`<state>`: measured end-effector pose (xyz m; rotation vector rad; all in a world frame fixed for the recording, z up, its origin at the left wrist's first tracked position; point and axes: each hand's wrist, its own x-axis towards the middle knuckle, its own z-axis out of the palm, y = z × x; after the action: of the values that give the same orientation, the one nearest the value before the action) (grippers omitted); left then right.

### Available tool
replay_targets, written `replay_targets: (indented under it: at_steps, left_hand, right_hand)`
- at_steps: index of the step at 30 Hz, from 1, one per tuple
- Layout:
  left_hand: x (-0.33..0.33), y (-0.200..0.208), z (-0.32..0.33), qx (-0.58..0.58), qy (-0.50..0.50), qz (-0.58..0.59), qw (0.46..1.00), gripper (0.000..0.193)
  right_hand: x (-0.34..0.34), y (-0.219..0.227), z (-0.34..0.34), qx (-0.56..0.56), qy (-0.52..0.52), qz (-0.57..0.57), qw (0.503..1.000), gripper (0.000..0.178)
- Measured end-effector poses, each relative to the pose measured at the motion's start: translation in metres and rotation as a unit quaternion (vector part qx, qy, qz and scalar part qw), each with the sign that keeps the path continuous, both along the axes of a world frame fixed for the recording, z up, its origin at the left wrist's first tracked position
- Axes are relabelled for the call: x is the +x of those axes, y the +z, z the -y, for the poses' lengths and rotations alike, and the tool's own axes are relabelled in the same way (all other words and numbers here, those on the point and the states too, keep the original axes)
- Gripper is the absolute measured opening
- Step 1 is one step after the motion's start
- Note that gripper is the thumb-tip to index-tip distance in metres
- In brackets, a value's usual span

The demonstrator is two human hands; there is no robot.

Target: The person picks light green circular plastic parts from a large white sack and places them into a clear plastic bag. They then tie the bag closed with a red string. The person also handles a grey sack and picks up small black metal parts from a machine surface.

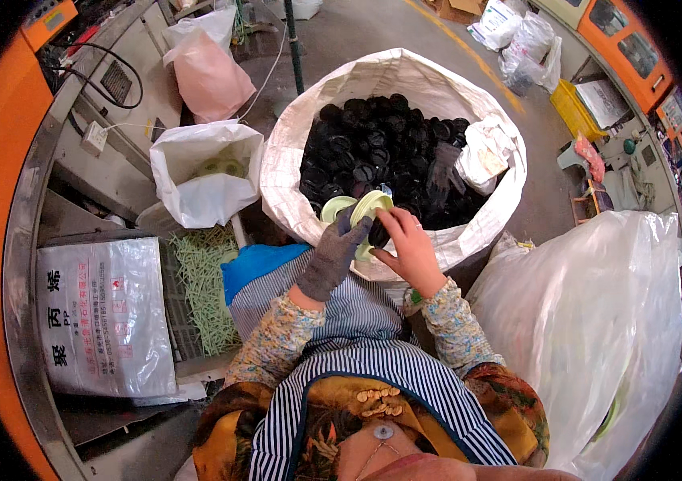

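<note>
My left hand (329, 253), in a grey glove, grips a pale green round plastic lid (369, 205) over the near rim of a big white woven sack. My bare right hand (414, 249) closes on the lid's right side, fingers bent against it. A dark piece (379, 233) shows between the hands; I cannot tell whether it is held. Another pale green round part (334, 208) sits just left of the lid. Below them the sack (289, 180) holds many black round plastic caps (373, 148). A dark glove (443, 170) lies on the caps.
At left, a smaller white bag (204, 196) holds pale green parts. Thin green plastic sticks (204, 280) lie beside a printed silver-white sack (108, 321). A large clear plastic bag (589, 321) bulges on the right. A yellow crate (576, 111) stands farther back. Orange machines flank both sides.
</note>
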<state>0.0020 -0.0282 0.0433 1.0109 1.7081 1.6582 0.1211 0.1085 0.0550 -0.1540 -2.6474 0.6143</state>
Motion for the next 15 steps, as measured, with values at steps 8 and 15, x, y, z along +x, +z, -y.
replay_targets:
  at_steps: [8,15]
  left_hand:
    - [-0.004,-0.015,-0.009,0.017,0.016,0.048,0.999,0.037]
    - [0.006,-0.025,-0.016,0.036,0.066,-0.320,0.945,0.043]
  right_hand:
    - [-0.006,-0.010,-0.012,0.070,-0.039,-0.068,0.994,0.054]
    - [-0.006,-0.047,-0.019,-0.312,-0.142,0.076,0.936,0.058]
